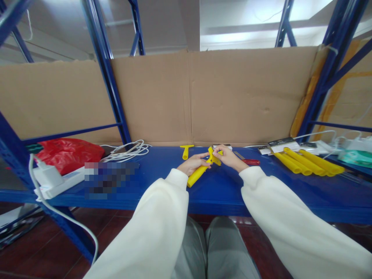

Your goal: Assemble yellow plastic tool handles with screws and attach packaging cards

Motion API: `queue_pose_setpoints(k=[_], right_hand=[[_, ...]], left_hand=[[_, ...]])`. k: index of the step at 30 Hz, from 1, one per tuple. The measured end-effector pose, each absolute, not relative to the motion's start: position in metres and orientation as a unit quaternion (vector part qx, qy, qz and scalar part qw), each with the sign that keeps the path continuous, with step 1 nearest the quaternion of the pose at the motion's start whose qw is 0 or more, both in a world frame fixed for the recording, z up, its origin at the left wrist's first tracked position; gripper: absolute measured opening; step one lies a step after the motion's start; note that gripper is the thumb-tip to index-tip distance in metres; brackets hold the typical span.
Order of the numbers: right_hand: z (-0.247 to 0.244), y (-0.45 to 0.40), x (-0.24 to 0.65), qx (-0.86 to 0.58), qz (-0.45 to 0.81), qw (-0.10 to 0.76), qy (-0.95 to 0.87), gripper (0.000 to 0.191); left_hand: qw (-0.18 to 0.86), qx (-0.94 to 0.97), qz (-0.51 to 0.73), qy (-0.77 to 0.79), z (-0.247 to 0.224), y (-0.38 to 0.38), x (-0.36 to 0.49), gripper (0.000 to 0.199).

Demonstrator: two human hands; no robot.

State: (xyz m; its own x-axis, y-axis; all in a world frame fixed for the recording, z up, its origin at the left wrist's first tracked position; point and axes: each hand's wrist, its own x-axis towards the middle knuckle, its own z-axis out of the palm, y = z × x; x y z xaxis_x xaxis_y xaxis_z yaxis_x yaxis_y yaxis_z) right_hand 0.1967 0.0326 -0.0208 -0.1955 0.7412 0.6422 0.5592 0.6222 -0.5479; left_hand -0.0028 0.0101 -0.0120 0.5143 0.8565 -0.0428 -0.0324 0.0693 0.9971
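At the middle of the blue shelf, my left hand [194, 164] is closed around a yellow tool with a thick tubular handle [196, 177], the handle pointing down toward me. The fingers of my right hand [228, 155] pinch the tool's wider yellow head [214, 156] at its upper end. Whether a small separate part is between those fingers is too small to tell. Just beyond my left hand lies a small yellow T-shaped tool [186, 152]. Beside my right wrist is a red-handled tool [251, 162], partly hidden by the hand.
Several yellow tubular handles [309, 162] lie at the right with black-and-white packaging cards [283, 144]. On the left are a red plastic bag [71, 153], a white power strip [68, 182], coiled white cable [130, 151] and a blurred-out item. Cardboard [151, 100] stands behind; blue posts [112, 85] flank the shelf.
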Motion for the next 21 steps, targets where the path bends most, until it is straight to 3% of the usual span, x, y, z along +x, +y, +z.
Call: queue_pose_setpoints(k=[7, 12, 21], right_hand=[[-0.026, 0.037, 0.198, -0.432, 0.117, 0.487, -0.75, 0.011], [-0.035, 0.045, 0.199, -0.415, 0.22, 0.525, -0.71, 0.027], [-0.027, 0.035, 0.201, -0.387, 0.346, 0.454, -0.724, 0.049]], left_hand=[[0.659, 0.589, 0.34, 0.322, -0.013, 0.012, -0.004, 0.082], [0.658, 0.591, 0.336, 0.324, -0.012, 0.01, -0.003, 0.08], [0.655, 0.585, 0.337, 0.339, -0.008, 0.005, -0.003, 0.081]])
